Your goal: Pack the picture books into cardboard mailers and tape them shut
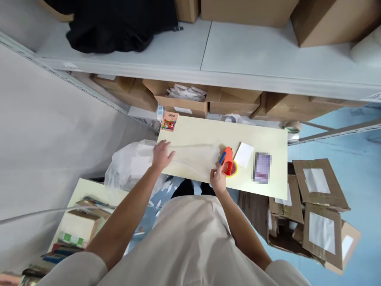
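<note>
A clear plastic bag (193,159) lies flat and slightly wrinkled across the middle of the cream tabletop (205,129). My left hand (162,155) rests on the bag's left end, fingers spread with the thumb out to the side. At the front edge of the table, my right hand (218,179) is closed, pinching the right end of the bag between thumb and fingers. Right beside those fingers lies an orange tape dispenser (228,154) with a yellow-rimmed roll and a blue part; whether they touch it is unclear.
A small booklet (169,121) lies at the back left corner, a white card (244,154) and a blurred purple item (262,168) to the right. Shelving with cardboard boxes (184,106) stands behind. Flattened cartons (321,184) pile up at right; a plastic sack (131,163) sits left.
</note>
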`<state>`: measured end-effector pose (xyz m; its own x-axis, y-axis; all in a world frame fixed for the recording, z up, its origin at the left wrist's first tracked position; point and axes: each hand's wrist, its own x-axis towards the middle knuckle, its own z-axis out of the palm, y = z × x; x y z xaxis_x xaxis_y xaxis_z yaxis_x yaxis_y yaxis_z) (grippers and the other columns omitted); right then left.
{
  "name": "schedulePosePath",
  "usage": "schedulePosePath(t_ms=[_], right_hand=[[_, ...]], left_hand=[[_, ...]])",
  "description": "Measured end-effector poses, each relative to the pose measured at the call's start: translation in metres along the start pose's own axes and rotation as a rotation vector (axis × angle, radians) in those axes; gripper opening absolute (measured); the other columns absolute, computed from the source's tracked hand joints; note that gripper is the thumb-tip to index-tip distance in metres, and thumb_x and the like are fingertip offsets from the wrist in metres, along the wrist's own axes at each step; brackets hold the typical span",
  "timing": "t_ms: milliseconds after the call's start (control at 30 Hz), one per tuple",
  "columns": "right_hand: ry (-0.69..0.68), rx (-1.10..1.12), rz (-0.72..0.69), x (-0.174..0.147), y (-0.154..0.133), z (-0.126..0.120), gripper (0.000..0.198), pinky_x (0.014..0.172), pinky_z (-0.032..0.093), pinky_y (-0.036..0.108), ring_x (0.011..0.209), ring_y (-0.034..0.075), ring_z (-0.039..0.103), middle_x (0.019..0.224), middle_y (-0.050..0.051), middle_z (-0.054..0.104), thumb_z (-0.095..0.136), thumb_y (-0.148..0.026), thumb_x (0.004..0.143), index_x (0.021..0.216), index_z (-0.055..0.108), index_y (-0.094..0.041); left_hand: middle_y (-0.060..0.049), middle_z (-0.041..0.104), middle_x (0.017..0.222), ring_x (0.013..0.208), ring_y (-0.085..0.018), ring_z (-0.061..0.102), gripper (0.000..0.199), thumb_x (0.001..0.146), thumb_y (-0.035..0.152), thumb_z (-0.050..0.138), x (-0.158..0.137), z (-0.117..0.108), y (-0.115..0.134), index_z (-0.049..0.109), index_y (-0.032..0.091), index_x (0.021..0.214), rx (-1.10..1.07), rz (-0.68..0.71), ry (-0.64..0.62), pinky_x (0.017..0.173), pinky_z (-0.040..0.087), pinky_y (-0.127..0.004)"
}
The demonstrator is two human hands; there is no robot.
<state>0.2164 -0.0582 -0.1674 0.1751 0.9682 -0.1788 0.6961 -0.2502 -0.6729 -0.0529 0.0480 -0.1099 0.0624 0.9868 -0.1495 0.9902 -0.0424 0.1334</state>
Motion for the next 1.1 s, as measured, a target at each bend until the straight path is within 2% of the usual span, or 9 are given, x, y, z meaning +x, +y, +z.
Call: schedulePosePath(t_ms=[67, 167, 300, 400, 567, 767, 867, 967, 1100], right_hand=[[-0.059, -0.098, -0.015, -0.006, 0.003, -0.001, 0.037, 0.075, 0.055, 0.041, 0.097, 0.028, 0.064, 0.109, 0.019, 0.064, 0.038, -0.017, 0.087, 0.122, 0.049, -0.013], [-0.121, -0.201, -0.091, -0.018, -0.002, -0.005, 0.039, 0.087, 0.053, 0.044, 0.124, 0.031, 0.051, 0.137, 0.020, 0.048, 0.041, -0.014, 0.088, 0.125, 0.052, -0.016], [-0.253, -0.155, -0.229, -0.017, -0.019, 0.010, 0.043, 0.104, 0.044, 0.043, 0.137, 0.026, 0.037, 0.145, 0.016, 0.042, 0.041, -0.017, 0.090, 0.133, 0.050, -0.018], [-0.333, -0.195, -0.181, -0.001, -0.024, 0.037, 0.059, 0.110, 0.034, 0.049, 0.144, 0.031, 0.023, 0.154, 0.020, 0.029, 0.051, -0.023, 0.087, 0.143, 0.036, -0.012], [-0.345, -0.307, -0.053, 0.018, -0.016, 0.070, 0.077, 0.113, 0.022, 0.052, 0.147, 0.035, 0.007, 0.158, 0.023, 0.011, 0.059, -0.026, 0.084, 0.149, 0.021, -0.009], [-0.327, -0.352, 0.105, 0.030, -0.016, 0.074, 0.084, 0.113, 0.021, 0.055, 0.147, 0.036, 0.003, 0.158, 0.025, 0.005, 0.059, -0.028, 0.084, 0.151, 0.013, -0.006], [-0.335, -0.367, 0.124, 0.034, -0.020, 0.070, 0.088, 0.113, 0.022, 0.055, 0.147, 0.036, 0.002, 0.158, 0.025, 0.003, 0.062, -0.030, 0.081, 0.150, 0.014, -0.005], [-0.269, -0.284, 0.100, 0.035, -0.028, 0.061, 0.084, 0.112, 0.027, 0.053, 0.147, 0.035, 0.008, 0.159, 0.022, 0.006, 0.061, -0.031, 0.081, 0.149, 0.019, -0.008], [-0.175, -0.120, 0.041, 0.049, -0.047, 0.052, 0.073, 0.108, 0.034, 0.054, 0.142, 0.035, 0.027, 0.155, 0.021, 0.026, 0.061, -0.033, 0.081, 0.144, 0.033, -0.012]], left_hand=[[-0.013, 0.048, 0.143, 0.139, -0.027, 0.034, 0.044, 0.089, 0.037, 0.045, -0.004, 0.023, 0.010, 0.058, 0.018, 0.126, -0.037, 0.139, -0.210, 0.115, 0.019, -0.044], [-0.016, 0.039, 0.149, 0.143, -0.030, 0.025, 0.045, 0.088, 0.031, 0.044, -0.013, 0.051, 0.017, 0.056, 0.015, 0.129, -0.019, 0.076, -0.390, 0.116, 0.014, -0.051], [-0.017, 0.008, 0.160, 0.147, -0.035, 0.004, 0.071, 0.088, 0.045, 0.046, -0.025, 0.069, 0.017, 0.027, 0.016, 0.150, -0.048, -0.023, -0.479, 0.114, 0.011, -0.060], [-0.018, -0.008, 0.160, 0.145, -0.042, -0.007, 0.093, 0.081, 0.062, 0.050, -0.031, 0.076, 0.014, 0.010, 0.020, 0.153, -0.078, -0.063, -0.522, 0.109, 0.010, -0.068], [-0.019, -0.012, 0.159, 0.144, -0.044, -0.011, 0.105, 0.075, 0.066, 0.058, -0.022, 0.092, 0.004, 0.006, 0.021, 0.154, -0.079, 0.011, -0.530, 0.107, 0.008, -0.069], [-0.016, -0.017, 0.158, 0.144, -0.044, -0.014, 0.112, 0.068, 0.063, 0.068, 0.013, 0.097, -0.005, 0.007, 0.023, 0.153, -0.097, 0.113, -0.513, 0.107, 0.000, -0.070], [-0.017, -0.014, 0.159, 0.144, -0.043, -0.013, 0.112, 0.067, 0.060, 0.070, 0.015, 0.092, -0.008, 0.009, 0.024, 0.153, -0.123, 0.137, -0.523, 0.108, -0.002, -0.069], [-0.018, -0.012, 0.159, 0.144, -0.043, -0.011, 0.108, 0.070, 0.060, 0.067, 0.008, 0.085, -0.012, 0.009, 0.021, 0.153, -0.183, 0.094, -0.522, 0.108, 0.000, -0.070], [-0.020, -0.010, 0.159, 0.144, -0.044, -0.010, 0.101, 0.075, 0.062, 0.062, 0.016, 0.075, -0.025, 0.014, 0.018, 0.153, -0.341, 0.005, -0.413, 0.107, 0.007, -0.070]])
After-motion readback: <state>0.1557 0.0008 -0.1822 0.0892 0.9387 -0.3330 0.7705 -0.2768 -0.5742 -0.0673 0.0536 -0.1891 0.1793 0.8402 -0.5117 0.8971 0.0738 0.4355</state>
